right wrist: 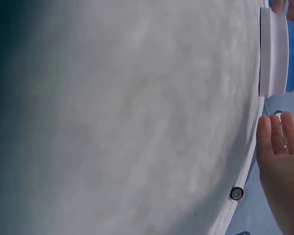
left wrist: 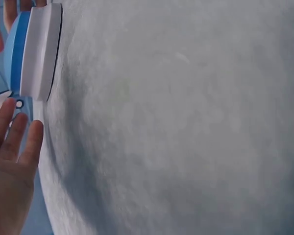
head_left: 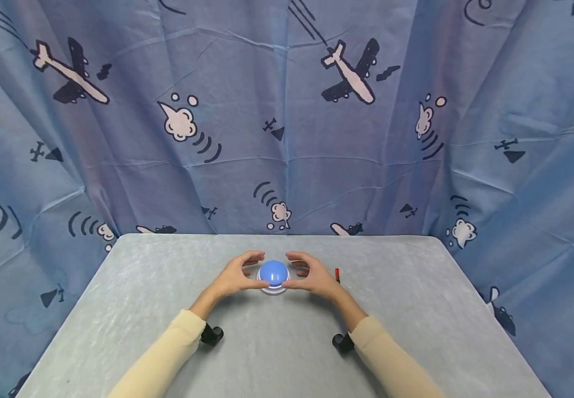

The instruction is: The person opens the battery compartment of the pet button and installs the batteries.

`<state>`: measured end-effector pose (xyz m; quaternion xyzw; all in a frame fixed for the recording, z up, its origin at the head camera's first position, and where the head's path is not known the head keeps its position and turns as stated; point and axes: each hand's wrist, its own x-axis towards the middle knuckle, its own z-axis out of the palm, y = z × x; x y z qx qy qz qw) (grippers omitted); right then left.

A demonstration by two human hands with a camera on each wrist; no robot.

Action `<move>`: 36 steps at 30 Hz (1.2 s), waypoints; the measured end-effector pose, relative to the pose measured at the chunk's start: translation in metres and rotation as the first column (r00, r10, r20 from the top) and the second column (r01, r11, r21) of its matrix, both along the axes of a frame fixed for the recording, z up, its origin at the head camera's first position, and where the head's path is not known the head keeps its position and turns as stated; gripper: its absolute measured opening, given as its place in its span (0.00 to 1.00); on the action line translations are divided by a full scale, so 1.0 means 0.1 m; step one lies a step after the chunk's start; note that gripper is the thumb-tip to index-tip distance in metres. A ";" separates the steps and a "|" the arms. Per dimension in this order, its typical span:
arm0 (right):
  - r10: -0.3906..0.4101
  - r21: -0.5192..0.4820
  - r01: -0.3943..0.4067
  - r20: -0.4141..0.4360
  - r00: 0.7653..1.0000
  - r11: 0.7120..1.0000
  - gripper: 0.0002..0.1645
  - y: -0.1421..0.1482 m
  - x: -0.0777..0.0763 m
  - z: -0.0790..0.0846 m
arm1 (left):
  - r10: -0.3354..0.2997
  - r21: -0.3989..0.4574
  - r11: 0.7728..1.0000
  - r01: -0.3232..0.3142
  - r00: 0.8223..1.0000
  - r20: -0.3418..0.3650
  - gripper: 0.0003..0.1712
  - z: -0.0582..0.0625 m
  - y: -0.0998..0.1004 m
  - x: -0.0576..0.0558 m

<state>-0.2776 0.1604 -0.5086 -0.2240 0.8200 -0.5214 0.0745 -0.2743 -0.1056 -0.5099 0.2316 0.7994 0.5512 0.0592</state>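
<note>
A round push button with a blue dome [head_left: 274, 272] and a white base [left wrist: 39, 51] stands on the table between both hands. To its left is my left hand [head_left: 234, 276], thumb in front and fingers behind, bent loosely. My right hand [head_left: 317, 276] mirrors it from the other side. In the wrist views gaps show between the base and the nearest fingers of the left hand [left wrist: 12, 166] and right hand [right wrist: 284, 171]. Both thumb tips overlap the button's front edge in the head view; whether they touch it I cannot tell.
A thin red object [head_left: 337, 273], partly hidden, lies just beyond the right wrist; its round dark-rimmed end [right wrist: 236, 193] shows in the right wrist view. The pale grey table [head_left: 277, 354] ends at a blue curtain [head_left: 247, 127] printed with airplanes.
</note>
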 end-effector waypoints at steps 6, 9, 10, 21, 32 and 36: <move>0.035 -0.030 -0.034 0.011 0.999 0.999 0.48 -0.05 -0.03 -0.03 | -0.017 -0.021 1.000 0.017 1.000 0.019 0.47 0.01 0.09 -0.02; 0.051 -0.048 -0.049 0.023 0.998 0.998 0.48 -0.10 -0.04 -0.06 | -0.027 -0.035 0.999 0.028 0.999 0.020 0.48 -0.01 0.10 -0.03; 0.053 -0.054 -0.052 0.026 0.998 0.997 0.48 -0.11 -0.04 -0.06 | -0.032 -0.037 0.999 0.033 0.999 0.017 0.48 -0.02 0.11 -0.03; 0.066 0.005 -0.066 -0.009 0.998 0.998 0.41 -0.17 -0.07 -0.06 | -0.010 -0.116 0.993 0.006 0.999 -0.035 0.40 -0.05 0.15 -0.07; 0.060 0.045 -0.059 -0.019 0.998 0.997 0.39 -0.16 -0.08 -0.04 | 0.003 -0.053 0.999 -0.002 1.000 0.021 0.38 0.00 0.17 -0.02; 0.039 0.053 -0.039 -0.002 0.999 0.998 0.38 -0.16 -0.09 -0.03 | -0.022 -0.013 1.000 0.022 0.999 0.035 0.40 0.01 0.17 -0.01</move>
